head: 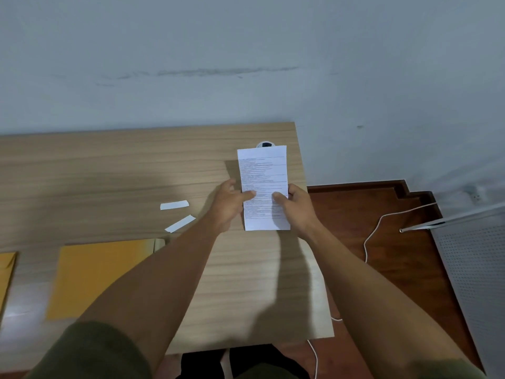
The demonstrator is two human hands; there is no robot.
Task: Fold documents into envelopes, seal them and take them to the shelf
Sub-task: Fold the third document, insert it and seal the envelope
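A pale wood-grain desk (246,283) stands against a grey wall, its right edge dropping to a dark wooden floor where a white cable (367,242) trails. Taking the document (263,181) as the landmark: nearest the person and well to its left lies a manila envelope (101,277) flat on the desk, with the corner of a second envelope (6,272) further left at the frame's edge. Between that envelope and the document lie two small white paper strips (177,214). The document itself is held upright above the right end of the desk — narrow, apparently already folded lengthwise — with the left hand (228,206) pinching its left edge and the right hand (296,207) pinching its right edge, thumbs pressed on the printed face and the fingers behind it. Just beyond its top edge a round desk grommet (265,144) peeks out. The folding step looks to be in hand; the next move probably calls for another fold, then carrying the paper left to the envelope. The desk's right edge is close beside the right hand, while open surface lies to the left.
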